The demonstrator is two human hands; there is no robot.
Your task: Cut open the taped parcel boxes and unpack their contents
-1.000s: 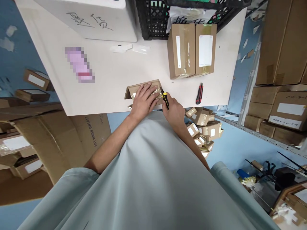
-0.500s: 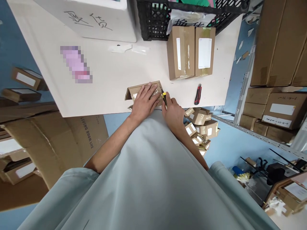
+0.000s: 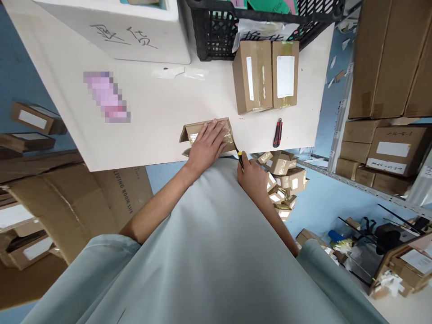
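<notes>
A small cardboard box (image 3: pixel 199 127) lies at the table's near edge, its left end open and shiny tape across its top. My left hand (image 3: pixel 208 146) rests flat on this box with the fingers stretched out. In my right hand (image 3: pixel 254 177) is a yellow and black utility knife (image 3: pixel 240 158), its tip at the box's right end. The fingers are wrapped round the handle. A second utility knife, red and black (image 3: pixel 277 133), lies on the table to the right.
Two taped cartons (image 3: pixel 259 81) stand before a black plastic crate (image 3: pixel 216 36). A white foam box (image 3: pixel 141 38) is at the back left, a blurred pink item (image 3: pixel 107 96) at left. Small boxes (image 3: pixel 281 164) are piled below the table's right edge; shelves of cartons (image 3: pixel 378 63) rise at right.
My right hand and the knife have moved down and to the right, towards my body, along the box's right end. My left hand stays on the box.
</notes>
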